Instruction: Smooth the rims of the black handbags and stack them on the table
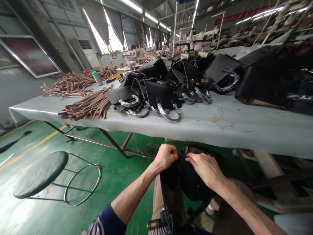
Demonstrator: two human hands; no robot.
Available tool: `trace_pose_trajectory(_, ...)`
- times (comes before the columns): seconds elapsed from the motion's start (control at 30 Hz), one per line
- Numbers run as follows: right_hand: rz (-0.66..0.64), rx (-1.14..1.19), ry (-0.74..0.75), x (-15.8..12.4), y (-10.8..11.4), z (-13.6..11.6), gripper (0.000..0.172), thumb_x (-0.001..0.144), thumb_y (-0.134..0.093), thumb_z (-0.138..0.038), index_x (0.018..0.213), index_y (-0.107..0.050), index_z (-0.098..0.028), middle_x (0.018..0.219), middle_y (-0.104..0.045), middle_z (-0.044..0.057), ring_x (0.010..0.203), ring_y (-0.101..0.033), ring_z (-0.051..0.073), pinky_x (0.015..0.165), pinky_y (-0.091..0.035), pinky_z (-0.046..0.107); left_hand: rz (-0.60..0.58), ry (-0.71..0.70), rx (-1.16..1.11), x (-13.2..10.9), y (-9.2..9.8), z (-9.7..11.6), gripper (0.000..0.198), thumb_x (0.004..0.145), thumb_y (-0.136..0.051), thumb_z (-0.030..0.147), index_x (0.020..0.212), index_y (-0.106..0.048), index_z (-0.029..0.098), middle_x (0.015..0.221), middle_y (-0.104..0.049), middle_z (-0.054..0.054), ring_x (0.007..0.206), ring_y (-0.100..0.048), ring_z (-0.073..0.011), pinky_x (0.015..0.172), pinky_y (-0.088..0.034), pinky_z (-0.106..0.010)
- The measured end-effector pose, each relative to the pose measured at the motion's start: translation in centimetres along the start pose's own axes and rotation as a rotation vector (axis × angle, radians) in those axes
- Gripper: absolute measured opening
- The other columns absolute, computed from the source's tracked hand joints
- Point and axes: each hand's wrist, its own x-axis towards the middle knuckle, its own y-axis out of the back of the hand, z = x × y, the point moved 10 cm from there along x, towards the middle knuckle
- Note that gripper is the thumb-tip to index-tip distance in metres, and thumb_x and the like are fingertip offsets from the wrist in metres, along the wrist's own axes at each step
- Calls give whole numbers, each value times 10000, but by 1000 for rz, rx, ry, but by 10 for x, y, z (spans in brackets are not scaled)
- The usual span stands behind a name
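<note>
A black handbag (190, 179) rests on my lap below the table's front edge. Its upper rim is pinched by my left hand (167, 156), whose fingers are curled closed. A short way to the right, my right hand (202, 164) pinches the same rim between thumb and fingers. Dark straps and a metal fitting (154, 224) hang at the bag's lower left. The inside of the bag is too dark to make out.
The grey-covered table (195, 127) carries several black handbags (160, 93) with plastic-wrapped handles. Brown leather strips (90, 106) lie in bundles at left, beside a teal-capped bottle (97, 78). A round stool (42, 174) stands on the green floor. Another person (140, 54) sits farther back.
</note>
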Motion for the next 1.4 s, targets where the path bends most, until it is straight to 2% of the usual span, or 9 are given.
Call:
trace_pose_trajectory(0.33,-76,-24,102,16,-8,-26,232,879,-381,-266,892,-609,-226,754,-694,69,747,-657,211,561,-356,257,-19,-9,3,0,-3,5,116,581,-490,128,479,-436,143,450,-335,69,506,-313,-74,475,-224,-197)
trace_pose_trajectory(0.5,-128,2,185,16,-11,-29,223,870,-397,-242,921,-614,-229,788,-692,52,808,-646,201,597,-370,249,-77,-131,-74,-4,-7,16,84,592,-501,112,557,-433,146,510,-359,71,525,-307,-65,477,-231,-188)
trace_pose_trajectory(0.6,-112,-20,148,14,-5,-22,264,881,-357,-238,920,-615,-203,804,-689,90,803,-644,222,617,-376,272,-85,-171,-269,-8,-2,23,144,608,-505,87,725,-458,156,659,-493,48,591,-427,-69,535,-328,-172)
trace_pose_trajectory(0.7,-110,-43,107,11,4,-13,284,882,-341,-247,907,-619,-193,781,-683,102,772,-643,223,616,-376,280,8,-153,-402,-18,16,26,273,661,-541,124,915,-450,162,937,-563,-32,815,-537,-118,729,-419,-221)
trace_pose_trajectory(0.83,-140,-67,52,3,18,-2,270,868,-357,-229,858,-624,-195,761,-665,94,783,-628,214,637,-382,276,204,-42,-145,-57,34,29,297,743,-540,262,1018,-462,181,1024,-558,-63,954,-516,-181,865,-400,-321)
trace_pose_trajectory(1.03,-163,-121,-14,-10,25,0,247,855,-373,-198,828,-618,-181,781,-654,102,815,-613,224,667,-388,288,228,-89,305,-106,-1,54,495,639,-625,530,988,-539,190,1282,-428,-99,1178,-336,-328,985,-301,-465)
trace_pose_trajectory(1.2,-162,-132,14,-19,29,-4,241,850,-378,-202,759,-601,-202,726,-650,77,755,-620,216,631,-391,284,285,-26,429,-94,-2,35,182,760,-514,243,922,-571,179,1267,-445,-88,1118,-413,-277,967,-323,-443)
trace_pose_trajectory(1.3,-171,-144,11,-25,34,-1,245,848,-384,-208,732,-599,-206,733,-652,79,758,-620,220,638,-403,291,258,8,433,-86,5,22,258,734,-411,67,878,-595,178,1210,-498,-81,1066,-463,-234,943,-352,-400)
trace_pose_trajectory(1.4,-190,-140,0,-29,35,1,240,849,-385,-208,754,-606,-209,755,-654,80,792,-616,226,663,-412,299,268,14,448,-87,10,21,271,726,-399,57,860,-607,167,1209,-499,-91,1067,-457,-248,935,-357,-407)
